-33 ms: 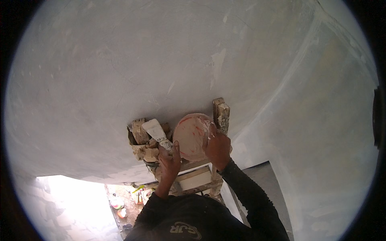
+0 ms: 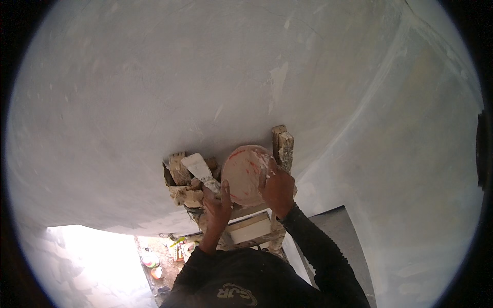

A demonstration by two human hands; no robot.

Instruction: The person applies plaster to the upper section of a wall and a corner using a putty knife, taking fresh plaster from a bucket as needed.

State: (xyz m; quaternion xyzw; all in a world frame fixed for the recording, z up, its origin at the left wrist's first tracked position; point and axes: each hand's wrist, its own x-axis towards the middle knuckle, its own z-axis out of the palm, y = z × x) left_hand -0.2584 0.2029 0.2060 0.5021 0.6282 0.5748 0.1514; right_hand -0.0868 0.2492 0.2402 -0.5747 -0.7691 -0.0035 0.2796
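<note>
A round tub (image 2: 241,172) of pale putty with red streaks stands close to the wall. My left hand (image 2: 218,208) is closed on the handle of a putty-coated putty knife (image 2: 196,165), its broad white blade pointing up and left. The left thumb lies against the tub's left side. My right hand (image 2: 279,190) is at the tub's right side, fingers curled over the rim onto the putty. White smears show by its fingertips; what it grips is hidden.
A plastered wall (image 2: 169,77) with pale patches fills the view ahead. Worn wooden posts (image 2: 283,146) and broken wood pieces (image 2: 186,195) flank the tub. Wooden rungs (image 2: 250,228) lie beneath. Far below left, containers (image 2: 150,259) stand on the floor beside a bright opening.
</note>
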